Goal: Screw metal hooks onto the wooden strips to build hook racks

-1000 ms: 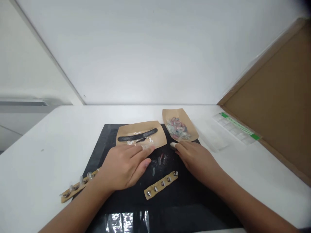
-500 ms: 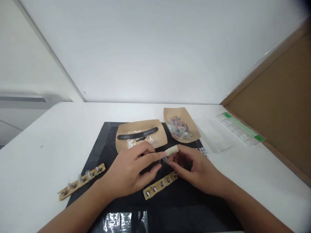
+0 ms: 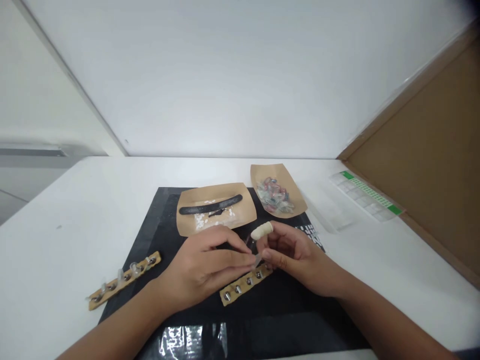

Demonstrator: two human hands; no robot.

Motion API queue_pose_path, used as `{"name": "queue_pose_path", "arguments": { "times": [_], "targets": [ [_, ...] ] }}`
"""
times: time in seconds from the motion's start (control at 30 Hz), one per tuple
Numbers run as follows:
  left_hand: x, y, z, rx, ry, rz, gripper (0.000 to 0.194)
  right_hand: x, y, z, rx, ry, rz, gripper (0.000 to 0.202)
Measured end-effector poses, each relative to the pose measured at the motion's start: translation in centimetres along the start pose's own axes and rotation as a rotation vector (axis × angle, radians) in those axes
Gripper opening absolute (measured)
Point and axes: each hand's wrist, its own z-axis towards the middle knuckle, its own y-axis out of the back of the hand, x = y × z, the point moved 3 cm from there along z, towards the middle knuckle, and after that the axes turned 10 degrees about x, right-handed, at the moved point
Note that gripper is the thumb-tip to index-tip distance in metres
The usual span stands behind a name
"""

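Note:
Between my two hands is a small clear piece that looks like a nail tip (image 3: 258, 260). The thumb and fingers of my right hand (image 3: 296, 255) pinch it; a cream wrap (image 3: 261, 230) covers that hand's index fingertip. My left hand (image 3: 210, 262) is closed, with its fingertips pressed together on the piece's other side. Just beneath my fingers lies a wooden strip (image 3: 244, 287) with several round metal studs, its far end partly hidden by my right hand. To the left, a second wooden strip (image 3: 119, 285) carries clear nail tips standing on its studs.
A black mat (image 3: 210, 325) lies under my hands on the white table (image 3: 75, 220). At its back are a cardboard tray (image 3: 245, 215) with a black nail file (image 3: 210, 205) and white bits, and another tray (image 3: 258, 172) of small wrapped pieces. A clear case (image 3: 369, 195) lies at right.
My left fingers have closed together and moved slightly down onto the clear piece. My right hand keeps its pinch, its wrapped index finger tilted a little differently. The view has shifted slightly.

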Motion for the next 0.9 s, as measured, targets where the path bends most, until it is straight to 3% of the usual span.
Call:
{"name": "queue_pose_path", "arguments": {
  "times": [0.2,0.37,0.5,0.73,0.9],
  "targets": [
    [-0.1,0.0,-0.4,-0.033,0.008,0.096,0.016,-0.3,0.6,0.3,-0.138,0.040,-0.107,0.023],
    [0.1,-0.1,-0.4,-0.118,0.055,0.176,0.015,-0.3,0.9,0.1,-0.218,0.100,-0.437,0.018],
    [0.2,-0.5,-0.6,-0.058,0.104,0.194,0.013,-0.2,0.3,-0.1,-0.284,0.158,-0.512,0.018],
    [0.3,-0.8,-0.6,0.013,0.067,0.184,0.013,-0.3,-1.0,0.3,-0.144,0.149,-0.462,0.024],
    [0.9,-0.7,-0.5,0.026,0.012,0.154,0.015,-0.4,-1.1,0.6,-0.144,0.170,-0.366,0.028]
  ]
}}
